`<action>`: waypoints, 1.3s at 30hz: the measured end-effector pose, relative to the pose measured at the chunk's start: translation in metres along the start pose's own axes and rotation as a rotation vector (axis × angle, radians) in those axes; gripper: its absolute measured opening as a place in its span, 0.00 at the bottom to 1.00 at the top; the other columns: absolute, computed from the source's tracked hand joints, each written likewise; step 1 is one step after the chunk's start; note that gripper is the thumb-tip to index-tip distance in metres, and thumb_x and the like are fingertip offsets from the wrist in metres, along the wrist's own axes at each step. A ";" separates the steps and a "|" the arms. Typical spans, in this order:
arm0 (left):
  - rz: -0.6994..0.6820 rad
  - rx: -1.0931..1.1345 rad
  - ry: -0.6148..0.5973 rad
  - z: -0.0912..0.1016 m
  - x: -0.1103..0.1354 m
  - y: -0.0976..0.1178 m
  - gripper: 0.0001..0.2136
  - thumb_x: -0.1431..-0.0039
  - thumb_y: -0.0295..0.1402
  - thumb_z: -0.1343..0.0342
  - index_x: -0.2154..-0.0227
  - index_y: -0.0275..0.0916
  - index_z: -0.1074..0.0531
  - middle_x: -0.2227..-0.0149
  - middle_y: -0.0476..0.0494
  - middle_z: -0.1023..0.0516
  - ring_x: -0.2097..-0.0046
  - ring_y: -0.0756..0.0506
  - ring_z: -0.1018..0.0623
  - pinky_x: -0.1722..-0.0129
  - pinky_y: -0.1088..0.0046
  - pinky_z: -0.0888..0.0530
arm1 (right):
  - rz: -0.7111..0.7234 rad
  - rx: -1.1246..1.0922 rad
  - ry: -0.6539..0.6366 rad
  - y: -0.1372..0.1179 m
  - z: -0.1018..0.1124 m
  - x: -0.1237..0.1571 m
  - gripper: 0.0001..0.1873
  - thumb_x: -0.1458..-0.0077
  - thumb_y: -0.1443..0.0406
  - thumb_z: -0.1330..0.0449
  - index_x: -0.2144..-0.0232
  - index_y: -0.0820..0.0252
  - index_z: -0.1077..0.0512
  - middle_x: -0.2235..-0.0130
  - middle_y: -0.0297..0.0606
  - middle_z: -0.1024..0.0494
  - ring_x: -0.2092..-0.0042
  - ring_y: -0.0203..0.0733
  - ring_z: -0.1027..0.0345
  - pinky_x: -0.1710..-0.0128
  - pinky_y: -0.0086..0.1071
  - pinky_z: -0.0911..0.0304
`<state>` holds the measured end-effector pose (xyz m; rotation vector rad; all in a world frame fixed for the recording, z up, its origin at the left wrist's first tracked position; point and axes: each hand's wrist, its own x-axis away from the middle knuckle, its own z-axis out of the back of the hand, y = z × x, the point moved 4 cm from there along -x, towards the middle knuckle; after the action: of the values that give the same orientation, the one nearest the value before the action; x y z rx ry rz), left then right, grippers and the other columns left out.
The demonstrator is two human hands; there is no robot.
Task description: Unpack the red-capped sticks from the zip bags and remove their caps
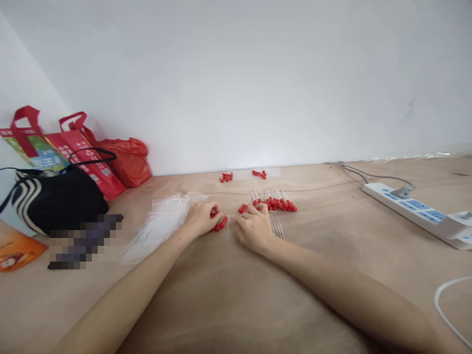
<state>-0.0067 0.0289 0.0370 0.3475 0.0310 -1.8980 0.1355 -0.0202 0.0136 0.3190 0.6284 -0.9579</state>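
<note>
Red bulbs (221, 223) lie beside and beyond both hands (201, 218) (255, 228).

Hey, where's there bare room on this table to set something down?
Bare wood shows between your left forearm and right forearm, and between the latter and the white power strip. It's crowded around your left hand and right hand, with red pieces and clear plastic bags, and at the left, where the black bag sits.

Soft, diffuse light. Far wall (258, 88) bright, palest just above tabletop (221, 300); tabletop dimmer at near side. Faint shadow under right forearm (332, 280). Dark object (86, 242), left: pixelated. Red tips (275, 202) slightly soft.
</note>
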 end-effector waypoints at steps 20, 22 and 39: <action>0.100 0.068 -0.090 0.002 -0.032 0.015 0.10 0.53 0.39 0.48 0.73 0.39 0.28 0.67 0.45 0.25 0.66 0.46 0.28 0.67 0.73 0.35 | 0.072 -0.142 -0.158 -0.010 0.000 0.005 0.25 0.54 0.45 0.48 0.64 0.57 0.29 0.68 0.39 0.27 0.61 0.43 0.42 0.56 0.46 0.60; 0.113 0.094 -0.167 -0.006 -0.040 0.026 0.10 0.54 0.40 0.47 0.75 0.39 0.27 0.72 0.48 0.25 0.70 0.48 0.28 0.71 0.75 0.36 | 0.060 -0.163 -0.105 -0.003 0.005 0.010 0.19 0.51 0.50 0.47 0.67 0.57 0.29 0.70 0.37 0.27 0.62 0.42 0.42 0.57 0.44 0.59; 0.136 -0.091 -0.004 -0.003 -0.022 0.034 0.13 0.44 0.35 0.56 0.75 0.36 0.29 0.74 0.40 0.25 0.64 0.41 0.27 0.59 0.61 0.39 | -0.118 -0.112 0.212 0.068 0.049 0.071 0.07 0.50 0.64 0.46 0.71 0.55 0.27 0.71 0.34 0.26 0.67 0.36 0.38 0.60 0.37 0.54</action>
<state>0.0319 0.0381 0.0444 0.2772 0.0891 -1.7561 0.2400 -0.0553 0.0063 0.2886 0.8994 -1.0048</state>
